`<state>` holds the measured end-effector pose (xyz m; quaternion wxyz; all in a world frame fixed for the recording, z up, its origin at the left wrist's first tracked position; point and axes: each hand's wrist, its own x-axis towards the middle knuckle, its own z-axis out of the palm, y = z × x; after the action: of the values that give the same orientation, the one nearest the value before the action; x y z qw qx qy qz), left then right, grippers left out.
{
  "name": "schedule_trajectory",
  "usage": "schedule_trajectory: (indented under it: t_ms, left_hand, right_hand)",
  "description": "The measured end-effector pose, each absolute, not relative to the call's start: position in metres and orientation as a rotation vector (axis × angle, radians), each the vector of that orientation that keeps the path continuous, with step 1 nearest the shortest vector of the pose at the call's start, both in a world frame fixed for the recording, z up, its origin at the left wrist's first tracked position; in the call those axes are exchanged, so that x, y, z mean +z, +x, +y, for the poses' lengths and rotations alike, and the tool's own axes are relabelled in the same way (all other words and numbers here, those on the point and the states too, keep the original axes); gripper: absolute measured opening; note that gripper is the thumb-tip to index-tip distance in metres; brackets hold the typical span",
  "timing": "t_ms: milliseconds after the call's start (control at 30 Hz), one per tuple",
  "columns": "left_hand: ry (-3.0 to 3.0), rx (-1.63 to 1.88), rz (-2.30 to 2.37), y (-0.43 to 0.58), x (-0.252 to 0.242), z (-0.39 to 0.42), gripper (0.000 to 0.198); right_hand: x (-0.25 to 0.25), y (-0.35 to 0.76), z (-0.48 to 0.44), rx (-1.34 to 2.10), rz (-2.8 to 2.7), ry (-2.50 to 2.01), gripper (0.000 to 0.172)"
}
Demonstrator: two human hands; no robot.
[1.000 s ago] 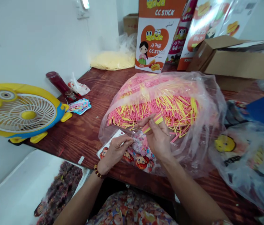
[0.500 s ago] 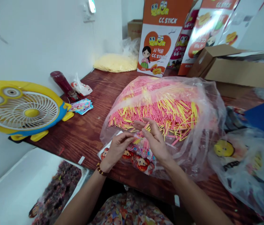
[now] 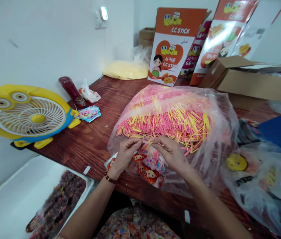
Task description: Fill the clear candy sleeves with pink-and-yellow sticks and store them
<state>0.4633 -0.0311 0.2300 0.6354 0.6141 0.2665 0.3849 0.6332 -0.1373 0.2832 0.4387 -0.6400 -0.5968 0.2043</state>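
Observation:
Between my hands is a small printed plastic packet (image 3: 153,160) with a red-haired cartoon figure and pink and yellow sticks inside. My left hand (image 3: 128,154) pinches the packet's top edge on the left, fingers closed. On the other side my right hand (image 3: 171,154) grips the top edge between thumb and fingers. Just beyond lies a large clear bag (image 3: 220,132) spread over a heap of thin pink and yellow sticks (image 3: 160,122). More printed packets (image 3: 111,162) lie partly under my left hand.
A yellow fan (image 3: 31,114) stands at the left beside a dark red bottle (image 3: 68,87) and tissues (image 3: 90,94). Printed cartons (image 3: 177,46) and an open cardboard box (image 3: 257,84) are at the back. A white tub (image 3: 11,199) sits lower left; a plastic bag (image 3: 260,179) lies right.
My right hand has come down from above the packet, where its fingers held a few sticks, to the packet's top edge. Both hands now pinch that edge. The view has shifted slightly.

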Motion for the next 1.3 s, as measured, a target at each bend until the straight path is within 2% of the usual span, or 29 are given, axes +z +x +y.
schedule_trajectory:
  t_ms: [200, 433, 567, 700, 933, 1167, 1300]
  left_hand:
    - [1.578, 0.953, 0.602, 0.461, 0.247, -0.034, 0.017]
    - [1.658, 0.97, 0.609, 0.467, 0.261, -0.036, 0.013]
    - [1.745, 0.778, 0.646, 0.473, 0.252, -0.04, 0.016]
    - [1.854, 0.563, 0.672, 0.483, 0.223, -0.049, 0.017]
    - [2.06, 0.529, 0.738, 0.489, 0.192, -0.056, 0.029]
    - [2.375, 0.729, 0.962, 0.443, 0.196, -0.02, 0.029]
    - [2.679, 0.486, 1.228, 0.421, 0.185, -0.005, 0.036]
  right_hand:
    - [0.289, 0.628, -0.134, 0.469, -1.44, -1.534, 0.014]
    - [0.273, 0.638, -0.131, 0.868, -1.038, -1.402, 0.014]
    - [0.257, 0.645, -0.141, 1.033, -0.845, -1.417, 0.02]
    - [0.225, 0.651, -0.16, 1.105, -0.747, -1.557, 0.026]
    - [0.186, 0.651, -0.175, 0.668, -0.99, -1.969, 0.022]
    - [0.199, 0.71, -0.191, 0.359, -1.025, -2.139, 0.023]
    - [0.215, 0.768, -0.192, 0.038, -1.002, -2.34, 0.023]
